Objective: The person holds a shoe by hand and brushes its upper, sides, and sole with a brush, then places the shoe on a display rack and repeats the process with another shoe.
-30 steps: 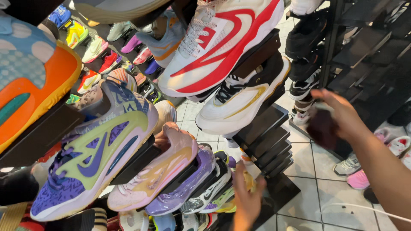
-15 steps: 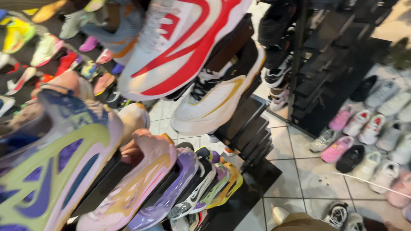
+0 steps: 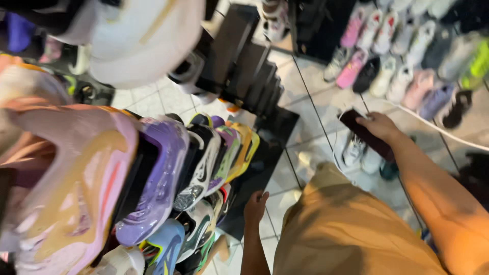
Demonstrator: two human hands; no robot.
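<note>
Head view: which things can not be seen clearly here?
- Dark flat object in the right hand: kind unclear, partly covered by the fingers.
- Left hand: lowered near the shoe rack; contact unclear.
- Pink shoe and white shoe: blurred, cut by the frame edge.

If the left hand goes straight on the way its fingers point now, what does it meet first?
The left hand points up toward the black base of the shoe rack, beside the yellow shoe. It would probably meet that black base first, though depth is unclear from this one view.
</note>
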